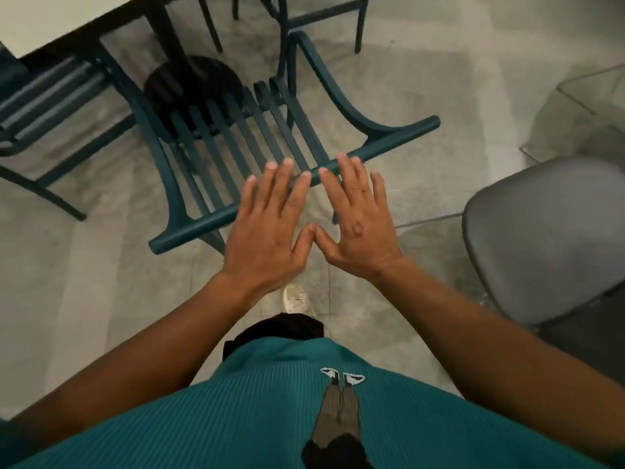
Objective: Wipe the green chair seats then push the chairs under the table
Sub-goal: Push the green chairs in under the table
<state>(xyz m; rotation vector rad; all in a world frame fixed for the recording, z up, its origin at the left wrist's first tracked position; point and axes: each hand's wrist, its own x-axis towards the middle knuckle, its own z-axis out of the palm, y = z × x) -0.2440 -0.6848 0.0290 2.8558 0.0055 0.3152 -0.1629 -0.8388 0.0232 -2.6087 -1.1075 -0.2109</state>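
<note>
A dark green slatted chair point(216, 143) stands in front of me, its top back rail point(399, 135) running from lower left to upper right. The seat end of the chair reaches under the white table point(50, 18) at the upper left. My left hand point(270, 228) and my right hand point(358, 225) are spread flat with straight fingers over the middle of the back rail, thumbs touching each other. Neither hand holds anything. Whether the palms press the rail or hover just above it is unclear. No cloth is in view.
A second green chair point(44, 96) sits under the table at the left. Another green chair's legs point(321, 22) show at the top. The table's black round base point(192, 79) lies under the chair. A grey padded chair point(548, 238) stands at the right. My foot point(297, 301) is on the tiled floor.
</note>
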